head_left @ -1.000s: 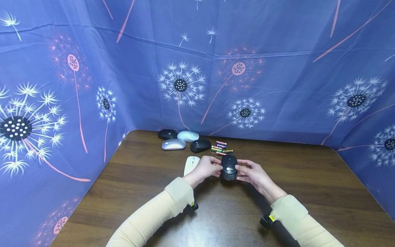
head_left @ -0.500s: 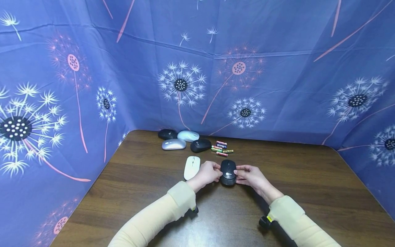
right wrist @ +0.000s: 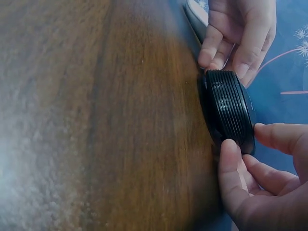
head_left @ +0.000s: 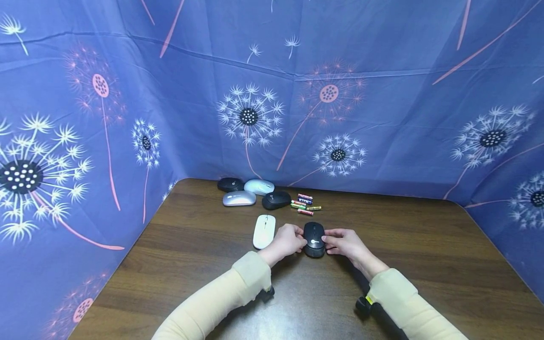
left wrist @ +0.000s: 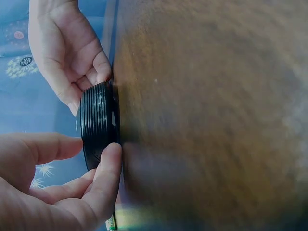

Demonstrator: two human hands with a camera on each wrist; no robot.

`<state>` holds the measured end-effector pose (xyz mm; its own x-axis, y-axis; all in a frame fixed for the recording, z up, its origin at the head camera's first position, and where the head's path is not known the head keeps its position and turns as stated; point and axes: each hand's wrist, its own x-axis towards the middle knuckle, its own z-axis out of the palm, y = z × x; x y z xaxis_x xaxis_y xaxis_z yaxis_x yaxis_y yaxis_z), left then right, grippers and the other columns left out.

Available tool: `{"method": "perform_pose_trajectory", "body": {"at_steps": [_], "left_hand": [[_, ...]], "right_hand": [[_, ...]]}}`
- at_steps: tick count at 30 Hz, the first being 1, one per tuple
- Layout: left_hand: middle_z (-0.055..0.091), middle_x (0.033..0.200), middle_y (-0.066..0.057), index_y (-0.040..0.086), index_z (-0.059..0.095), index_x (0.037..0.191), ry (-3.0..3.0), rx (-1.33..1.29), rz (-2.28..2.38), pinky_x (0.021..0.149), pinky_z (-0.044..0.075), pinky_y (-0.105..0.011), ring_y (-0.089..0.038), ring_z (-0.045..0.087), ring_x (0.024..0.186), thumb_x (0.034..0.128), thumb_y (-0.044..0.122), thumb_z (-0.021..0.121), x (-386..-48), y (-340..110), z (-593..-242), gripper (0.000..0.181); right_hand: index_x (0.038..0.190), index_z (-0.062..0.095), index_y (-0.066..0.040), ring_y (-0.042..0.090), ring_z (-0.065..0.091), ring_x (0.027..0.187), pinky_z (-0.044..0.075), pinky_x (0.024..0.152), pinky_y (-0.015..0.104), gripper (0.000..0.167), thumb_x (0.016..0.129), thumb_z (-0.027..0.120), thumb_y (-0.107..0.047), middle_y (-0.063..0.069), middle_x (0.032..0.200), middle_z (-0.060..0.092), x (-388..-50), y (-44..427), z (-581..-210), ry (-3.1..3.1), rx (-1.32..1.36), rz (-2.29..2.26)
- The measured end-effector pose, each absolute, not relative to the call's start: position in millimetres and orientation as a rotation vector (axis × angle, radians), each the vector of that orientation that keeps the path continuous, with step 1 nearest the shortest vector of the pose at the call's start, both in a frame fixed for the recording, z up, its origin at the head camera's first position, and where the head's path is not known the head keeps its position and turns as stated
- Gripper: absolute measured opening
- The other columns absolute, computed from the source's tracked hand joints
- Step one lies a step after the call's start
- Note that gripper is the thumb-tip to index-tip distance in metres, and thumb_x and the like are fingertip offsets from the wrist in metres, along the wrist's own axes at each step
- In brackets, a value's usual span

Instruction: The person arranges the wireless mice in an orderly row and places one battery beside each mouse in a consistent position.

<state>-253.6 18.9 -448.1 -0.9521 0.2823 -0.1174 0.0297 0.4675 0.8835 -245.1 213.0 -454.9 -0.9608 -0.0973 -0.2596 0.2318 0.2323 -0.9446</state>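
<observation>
Head view looks down; close wrist views share one mouse (left wrist: 97, 118).

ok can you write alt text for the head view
A person's left fingers and right fingers grip a black mouse from both sides at a brown table. A white mouse lies left of it; four more mice and several loose batteries lie farther back, before a blue dandelion-print cloth.

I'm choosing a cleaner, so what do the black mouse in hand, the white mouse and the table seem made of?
The black mouse looks like plastic: its ridged end catches glossy highlights. The white mouse is probably smooth plastic, judging by its even, pale look. The table could be wood or laminate, with brown grain and sheen.
</observation>
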Motion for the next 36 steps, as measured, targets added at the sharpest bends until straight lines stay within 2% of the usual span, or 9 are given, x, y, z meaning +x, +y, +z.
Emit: {"method": "perform_pose_trajectory", "body": {"at_steps": [7,16,22,29,36], "left_hand": [[0.061,0.072,-0.004,-0.008,0.062,0.107,2.462,0.263,1.488,0.049,0.052,-0.023,-0.016,0.065,0.058,0.0833,0.002,0.066,-255.1,19.0,-449.0,0.026],[0.060,0.072,-0.003,-0.008,0.063,0.107,2.447,0.260,1.503,0.051,0.053,-0.023,-0.017,0.065,0.060,0.0839,0.003,0.066,-257.2,19.2,-450.7,0.026],[0.060,0.071,-0.003,-0.008,0.063,0.108,2.434,0.260,1.499,0.054,0.054,-0.026,-0.019,0.066,0.061,0.0844,0.003,0.065,-257.3,18.3,-450.9,0.026],[0.063,0.071,-0.003,-0.007,0.064,0.106,2.442,0.262,1.497,0.051,0.054,-0.026,-0.021,0.067,0.061,0.0834,0.004,0.066,-258.2,18.2,-450.8,0.025],[0.065,0.072,-0.005,-0.007,0.064,0.108,2.447,0.262,1.465,0.051,0.053,-0.025,-0.021,0.068,0.062,0.0843,0.005,0.066,-259.2,17.7,-449.0,0.026]], "right_hand": [[0.122,0.049,0.018,0.015,0.062,0.068,0.058,0.065,0.031,0.043,0.089,0.062,-0.006,0.012,0.089,0.066,-245.3,210.2,-452.6,2.272,0.136,-1.774],[0.123,0.047,0.020,0.012,0.063,0.065,0.057,0.064,0.027,0.046,0.089,0.061,-0.008,0.006,0.083,0.066,-248.1,212.3,-457.0,2.259,0.095,-1.763],[0.121,0.050,0.017,0.013,0.062,0.063,0.057,0.062,0.027,0.042,0.089,0.061,-0.008,0.007,0.081,0.065,-247.9,209.3,-456.6,2.288,0.142,-1.739],[0.121,0.050,0.017,0.012,0.061,0.062,0.057,0.062,0.027,0.042,0.089,0.061,-0.008,0.005,0.078,0.065,-247.0,207.8,-454.2,2.301,0.147,-1.729],[0.124,0.049,0.016,0.013,0.060,0.063,0.057,0.062,0.028,0.044,0.089,0.061,-0.008,0.007,0.082,0.065,-246.5,206.8,-453.3,2.318,0.137,-1.717]]}}
